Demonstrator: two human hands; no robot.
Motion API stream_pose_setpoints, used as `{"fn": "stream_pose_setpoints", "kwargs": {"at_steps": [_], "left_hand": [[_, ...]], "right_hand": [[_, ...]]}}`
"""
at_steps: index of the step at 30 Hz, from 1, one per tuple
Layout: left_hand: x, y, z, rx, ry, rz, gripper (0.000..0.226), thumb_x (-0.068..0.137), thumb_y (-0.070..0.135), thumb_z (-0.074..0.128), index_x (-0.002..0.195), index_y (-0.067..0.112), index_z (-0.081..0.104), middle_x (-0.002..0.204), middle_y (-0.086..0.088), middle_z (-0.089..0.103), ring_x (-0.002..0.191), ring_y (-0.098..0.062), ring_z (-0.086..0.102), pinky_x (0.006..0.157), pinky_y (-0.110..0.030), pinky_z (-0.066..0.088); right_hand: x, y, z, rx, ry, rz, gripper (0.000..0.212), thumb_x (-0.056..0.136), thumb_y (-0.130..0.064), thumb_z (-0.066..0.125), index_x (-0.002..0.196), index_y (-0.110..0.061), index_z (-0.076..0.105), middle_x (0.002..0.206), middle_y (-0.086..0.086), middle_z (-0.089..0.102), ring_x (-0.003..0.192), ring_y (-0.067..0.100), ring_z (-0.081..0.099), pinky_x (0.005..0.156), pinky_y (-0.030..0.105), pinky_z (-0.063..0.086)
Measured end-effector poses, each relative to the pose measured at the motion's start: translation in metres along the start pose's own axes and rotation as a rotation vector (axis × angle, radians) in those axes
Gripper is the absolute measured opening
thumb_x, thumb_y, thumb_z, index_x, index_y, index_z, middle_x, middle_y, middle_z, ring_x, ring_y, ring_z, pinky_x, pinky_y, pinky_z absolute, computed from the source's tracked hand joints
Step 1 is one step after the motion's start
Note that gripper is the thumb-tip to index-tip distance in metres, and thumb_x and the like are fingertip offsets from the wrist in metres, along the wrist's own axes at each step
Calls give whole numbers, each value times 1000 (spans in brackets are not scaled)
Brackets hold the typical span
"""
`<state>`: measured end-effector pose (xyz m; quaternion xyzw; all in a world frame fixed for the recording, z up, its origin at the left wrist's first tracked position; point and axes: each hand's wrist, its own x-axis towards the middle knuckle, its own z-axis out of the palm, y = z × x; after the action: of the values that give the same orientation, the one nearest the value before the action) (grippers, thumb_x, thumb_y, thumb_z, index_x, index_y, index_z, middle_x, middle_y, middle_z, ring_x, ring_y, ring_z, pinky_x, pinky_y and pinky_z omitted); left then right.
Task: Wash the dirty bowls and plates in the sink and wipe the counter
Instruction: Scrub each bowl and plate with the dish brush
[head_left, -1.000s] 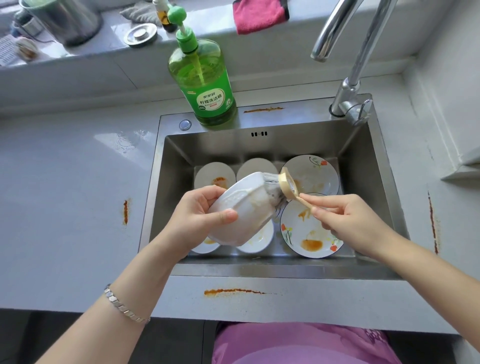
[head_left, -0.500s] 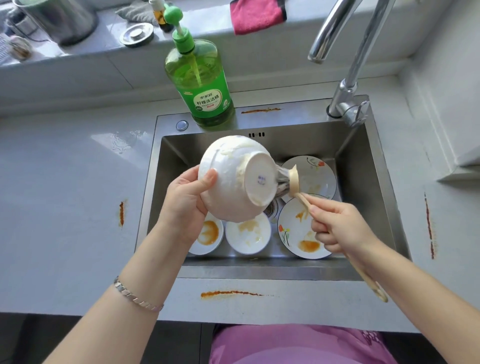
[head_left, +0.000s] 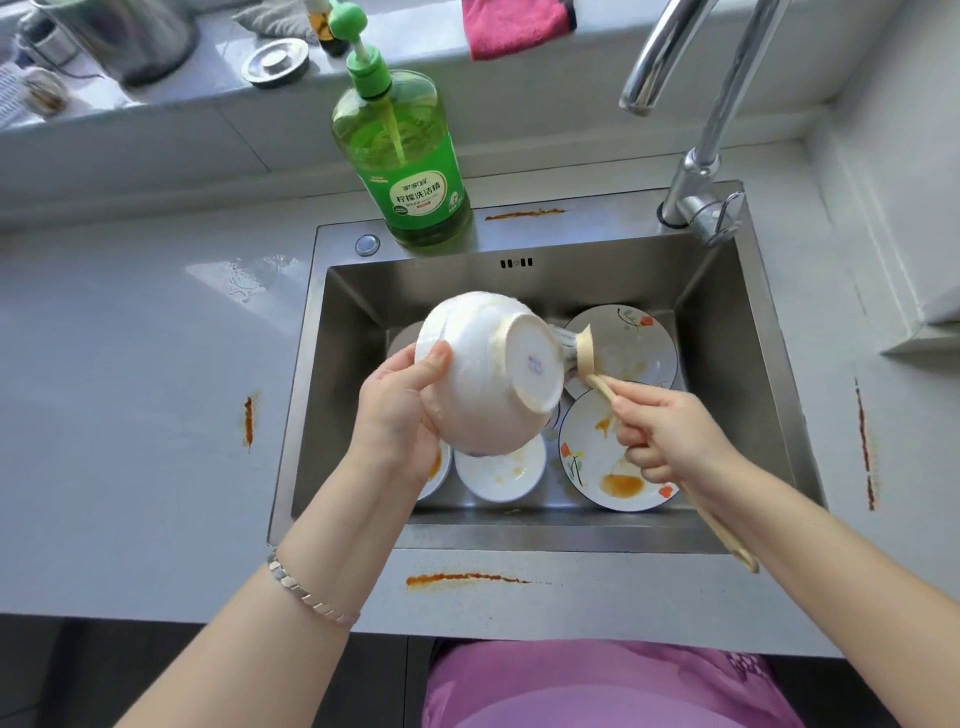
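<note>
My left hand (head_left: 397, 410) grips a white bowl (head_left: 483, 374) by its rim above the steel sink (head_left: 753, 364), its foot ring turned up toward me. My right hand (head_left: 670, 431) holds a wooden dish brush (head_left: 587, 353) by its handle, bristles pressed against the bowl's right side. Below in the basin lie two flowered plates, one at the front (head_left: 602, 457) and one behind (head_left: 628, 348), both smeared with orange sauce, and a small dirty bowl (head_left: 501, 470). Another small bowl is mostly hidden under my left wrist.
A green dish soap bottle (head_left: 410, 156) stands on the sink's back rim, the tap (head_left: 696, 171) at the right. Orange streaks mark the counter in front (head_left: 462, 578), at left (head_left: 249, 421), at right (head_left: 865, 447) and on the back rim. A pink cloth (head_left: 514, 26) hangs on the ledge.
My left hand has lifted the white bowl and rotated it until its base faces up. The brush stayed against the bowl's right side, shifting slightly with it.
</note>
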<state>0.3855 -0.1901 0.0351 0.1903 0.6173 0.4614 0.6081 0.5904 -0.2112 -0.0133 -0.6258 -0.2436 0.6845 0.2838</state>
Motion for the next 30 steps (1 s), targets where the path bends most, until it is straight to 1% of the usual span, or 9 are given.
{"fn": "stream_pose_setpoints", "kwargs": {"at_steps": [3,6,8,10,13,18,21,24,30], "left_hand": [[10,2,14,-218,106,-50,6,94,13,51,93,11,57,92,-6,63,79,-20,61,77,-46,53],[21,-3,25,-319,210,-34,6,92,9,56,98,9,57,102,-10,66,83,-19,64,87,-46,52],[24,-7,28,-342,271,-37,14,90,6,59,104,6,59,110,-14,66,86,-21,65,89,-42,53],[25,-10,29,-347,284,-44,13,89,5,60,102,6,59,106,-13,67,82,-19,66,87,-39,54],[22,-15,30,-347,266,-42,7,89,3,59,93,8,56,100,-10,66,88,-21,65,87,-39,54],[22,-18,30,-404,286,-48,8,89,3,59,96,6,56,95,-11,66,78,-18,66,64,-28,59],[21,-18,29,-435,263,-86,12,89,3,58,102,5,57,105,-14,66,88,-22,66,74,-34,58],[19,-17,31,-453,264,-104,15,89,3,58,104,4,57,109,-16,65,98,-26,65,85,-39,55],[19,-14,27,-456,220,-120,15,89,3,57,104,2,56,98,-14,65,83,-22,65,70,-33,58]], "right_hand": [[-7,6,12,7,-18,-15,35,98,-10,42,126,-25,55,51,-3,29,31,2,19,33,7,15],[-19,12,30,-84,-28,-161,35,96,-7,44,126,-24,54,46,-9,36,31,-1,26,32,10,22],[-25,15,42,-197,5,-316,37,95,-4,46,127,-21,52,57,-22,54,43,-7,49,46,4,36],[-23,17,45,-252,40,-359,36,94,-5,48,127,-16,54,73,-30,58,61,-19,55,61,0,40],[-13,18,41,-206,88,-266,36,95,-4,46,130,-10,53,42,-28,45,41,-15,45,46,5,37],[-34,24,53,-217,7,-391,40,94,-4,47,130,-20,48,62,-29,50,48,-16,45,52,2,35],[-20,28,43,-161,77,-295,39,95,-4,45,132,-14,51,47,-29,45,43,-14,44,46,4,36],[-25,32,45,-164,55,-335,40,96,-3,44,131,-21,46,38,-29,41,42,-13,45,45,4,35],[-14,27,30,-120,121,-235,37,96,-5,44,131,-16,51,37,-20,41,32,-5,39,36,7,31]]}}
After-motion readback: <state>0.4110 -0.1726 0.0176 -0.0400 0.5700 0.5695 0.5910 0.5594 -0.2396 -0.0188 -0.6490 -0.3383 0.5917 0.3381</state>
